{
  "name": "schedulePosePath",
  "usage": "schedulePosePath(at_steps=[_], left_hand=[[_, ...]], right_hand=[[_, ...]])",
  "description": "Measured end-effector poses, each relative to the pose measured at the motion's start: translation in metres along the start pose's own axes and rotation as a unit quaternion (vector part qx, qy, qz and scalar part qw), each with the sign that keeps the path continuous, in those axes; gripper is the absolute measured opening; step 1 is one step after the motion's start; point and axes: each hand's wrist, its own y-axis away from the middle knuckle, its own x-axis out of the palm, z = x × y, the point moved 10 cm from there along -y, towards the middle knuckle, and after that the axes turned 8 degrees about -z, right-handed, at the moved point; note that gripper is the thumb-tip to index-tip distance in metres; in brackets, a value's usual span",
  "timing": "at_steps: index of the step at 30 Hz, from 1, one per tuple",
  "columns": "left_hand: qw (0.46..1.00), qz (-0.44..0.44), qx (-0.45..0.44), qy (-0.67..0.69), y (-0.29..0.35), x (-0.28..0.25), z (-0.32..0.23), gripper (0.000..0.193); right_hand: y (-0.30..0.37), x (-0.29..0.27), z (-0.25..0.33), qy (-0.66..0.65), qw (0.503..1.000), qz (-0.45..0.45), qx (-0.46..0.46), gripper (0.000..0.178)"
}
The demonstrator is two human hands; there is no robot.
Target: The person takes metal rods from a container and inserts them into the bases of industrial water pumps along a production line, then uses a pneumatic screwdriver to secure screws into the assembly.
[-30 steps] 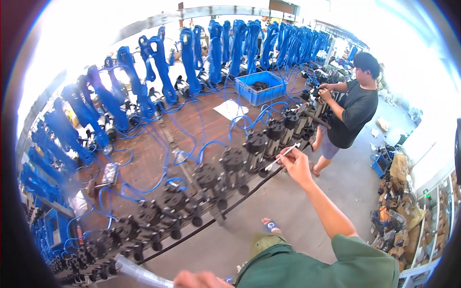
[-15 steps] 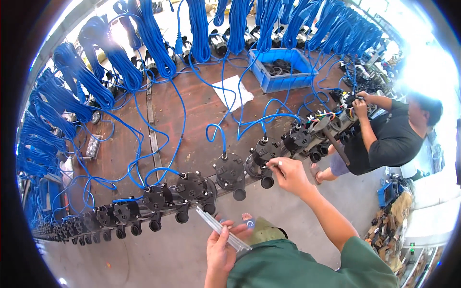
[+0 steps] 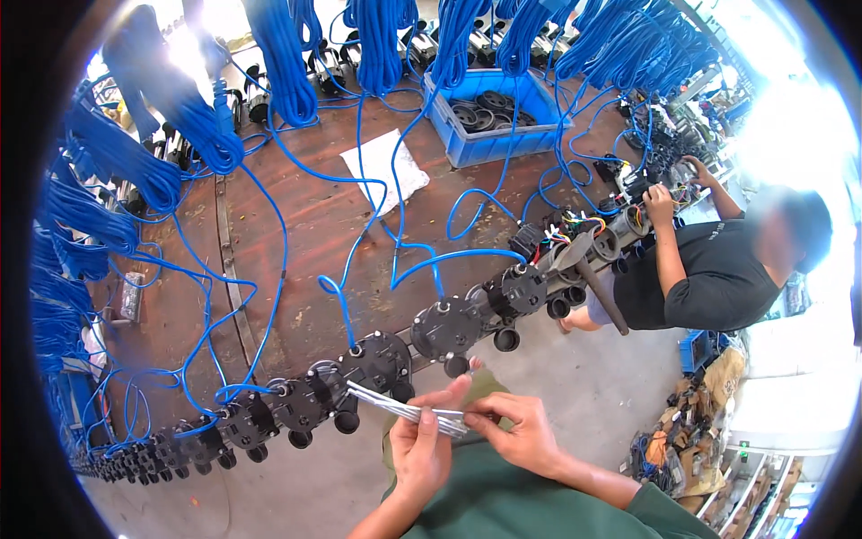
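Note:
In front of my green shirt, my left hand (image 3: 424, 456) is closed around a bundle of thin silver-grey rods (image 3: 379, 398). One end of the bundle sticks out to the left, toward the black round housings. My right hand (image 3: 523, 437) has come up to the other end, where its thumb and fingers pinch a rod end; the tips partly hide it. Just beyond both hands, a black round housing (image 3: 447, 331) with a blue cable (image 3: 431, 254) sits at the edge of the brown table. Another black housing (image 3: 377, 359) stands to its left.
Several black housings line the brown table's (image 3: 305, 234) near edge. A blue crate (image 3: 503, 144) holds black rings, beside a white sheet (image 3: 384, 172). Coiled blue cables (image 3: 373, 45) hang along the far side. At the right, a co-worker (image 3: 709, 269) handles parts near a hammer (image 3: 593, 278).
My right hand has left the black housing and come down to the rods in my left hand. The view has shifted, and the co-worker's hands have moved apart.

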Motion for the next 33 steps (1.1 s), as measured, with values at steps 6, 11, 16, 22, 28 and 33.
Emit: schedulePosePath(at_steps=[6, 11, 16, 22, 28, 33], left_hand=[[0.985, -0.173, -0.019, 0.007, 0.004, -0.028, 0.027, 0.030], [0.962, -0.267, -0.036, 0.047, 0.005, -0.044, 0.070, 0.028], [0.945, -0.309, 0.015, 0.103, 0.020, -0.002, 0.107, 0.028], [0.951, -0.260, 0.076, 0.148, 0.031, 0.033, 0.108, 0.035], [0.952, -0.252, 0.120, 0.127, 0.018, 0.045, 0.087, 0.036], [0.950, -0.242, 0.186, 0.068, 0.006, 0.061, 0.060, 0.036]], right_hand=[[-0.051, -0.104, 0.005, 0.084, 0.990, -0.051, -0.104, 0.010], [-0.122, -0.124, 0.007, 0.151, 0.957, 0.047, -0.244, 0.006], [-0.147, -0.094, 0.001, 0.130, 0.910, 0.199, -0.340, 0.008], [-0.141, -0.072, 0.006, 0.157, 0.846, 0.244, -0.447, 0.010], [-0.092, -0.029, 0.035, 0.240, 0.696, 0.307, -0.603, 0.023], [-0.099, -0.062, 0.056, 0.140, 0.801, 0.172, -0.556, 0.032]])
